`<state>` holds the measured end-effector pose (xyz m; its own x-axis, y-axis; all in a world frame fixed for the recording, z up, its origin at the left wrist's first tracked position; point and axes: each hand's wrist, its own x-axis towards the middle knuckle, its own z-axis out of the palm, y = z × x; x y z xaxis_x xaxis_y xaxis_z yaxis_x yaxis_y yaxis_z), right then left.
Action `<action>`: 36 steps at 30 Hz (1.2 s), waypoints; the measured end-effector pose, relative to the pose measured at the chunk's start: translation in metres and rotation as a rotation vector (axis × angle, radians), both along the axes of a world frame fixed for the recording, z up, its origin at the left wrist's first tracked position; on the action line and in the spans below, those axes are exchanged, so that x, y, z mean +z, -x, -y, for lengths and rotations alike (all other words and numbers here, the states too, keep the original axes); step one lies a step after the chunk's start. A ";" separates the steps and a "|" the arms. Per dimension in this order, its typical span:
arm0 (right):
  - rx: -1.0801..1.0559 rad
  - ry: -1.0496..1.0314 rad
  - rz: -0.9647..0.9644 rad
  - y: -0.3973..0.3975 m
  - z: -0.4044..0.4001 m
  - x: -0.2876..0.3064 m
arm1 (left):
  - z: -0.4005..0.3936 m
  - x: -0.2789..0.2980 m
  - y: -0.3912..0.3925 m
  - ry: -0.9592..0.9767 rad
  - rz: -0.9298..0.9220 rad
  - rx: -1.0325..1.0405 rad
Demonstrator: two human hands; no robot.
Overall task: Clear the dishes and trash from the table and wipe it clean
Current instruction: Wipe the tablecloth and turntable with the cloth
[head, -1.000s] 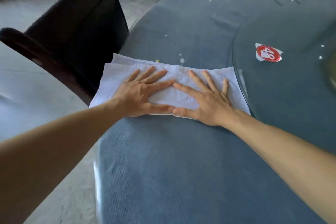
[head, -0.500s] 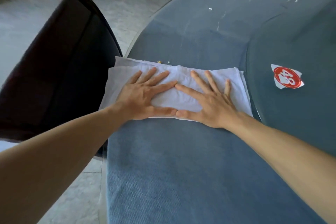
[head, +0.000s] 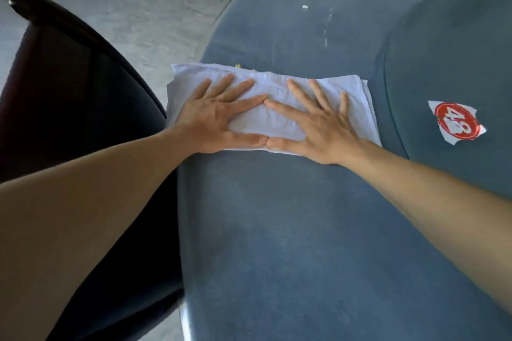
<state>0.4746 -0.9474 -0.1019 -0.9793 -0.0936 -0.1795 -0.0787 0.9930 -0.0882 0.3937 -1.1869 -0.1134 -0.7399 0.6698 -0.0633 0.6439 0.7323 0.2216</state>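
Hands flat, fingers spread, side by side: left hand (head: 213, 116) and right hand (head: 318, 124) press folded white cloth (head: 357, 97) on blue table (head: 291, 230) near left edge, thumb tips touching. Crumbs (head: 238, 65) at cloth's far edge. Red-white sticker (head: 455, 122) well right. Dark chair (head: 83, 91) left.

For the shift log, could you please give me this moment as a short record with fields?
surface: round table with blue cloth cover
cloth: folded white cloth, flat on the table near its left edge
left hand: flat, fingers spread, presses on the cloth
right hand: flat, fingers spread, presses on the cloth
hands: thumbs and forefingers meet tip to tip
debris: white crumbs beyond the cloth
label: torn red and white sticker, right of the cloth
seat: dark chair at left
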 end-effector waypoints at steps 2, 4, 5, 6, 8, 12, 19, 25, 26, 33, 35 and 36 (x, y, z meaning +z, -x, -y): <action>-0.033 -0.010 -0.014 0.020 0.001 0.000 | -0.001 0.001 0.026 0.010 -0.013 -0.017; -0.065 -0.018 -0.027 0.041 0.001 -0.001 | -0.003 0.003 0.051 0.017 -0.013 -0.034; -0.079 -0.018 -0.028 0.052 0.002 -0.001 | -0.005 0.004 0.064 0.010 -0.001 -0.043; -0.092 -0.017 -0.026 0.062 0.002 -0.001 | -0.007 0.004 0.078 0.002 0.018 -0.055; -0.123 -0.018 -0.030 0.081 0.001 -0.002 | -0.011 0.005 0.104 -0.004 0.045 -0.089; -0.192 -0.021 -0.042 0.106 -0.002 -0.005 | -0.023 0.005 0.149 0.019 0.068 -0.155; -0.270 -0.009 -0.040 0.135 -0.009 -0.004 | -0.039 0.002 0.196 0.003 0.042 -0.246; -0.373 0.001 -0.022 0.164 -0.018 -0.005 | -0.063 0.005 0.242 0.052 0.038 -0.341; -0.396 0.008 -0.018 0.171 -0.020 -0.005 | -0.069 0.005 0.253 0.061 0.035 -0.362; -0.551 0.034 -0.004 0.232 -0.044 -0.004 | -0.119 0.005 0.340 0.096 -0.006 -0.504; -0.590 0.042 -0.014 0.246 -0.050 -0.005 | -0.133 0.006 0.360 0.088 -0.019 -0.544; -0.602 0.043 -0.016 0.252 -0.053 -0.005 | -0.138 0.006 0.368 0.083 -0.016 -0.558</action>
<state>0.2224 -0.8947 -0.1065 -0.8651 0.4710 -0.1723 0.4942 0.8591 -0.1331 0.0253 -1.0491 -0.1070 -0.2766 0.9530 -0.1236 0.9414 0.2946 0.1645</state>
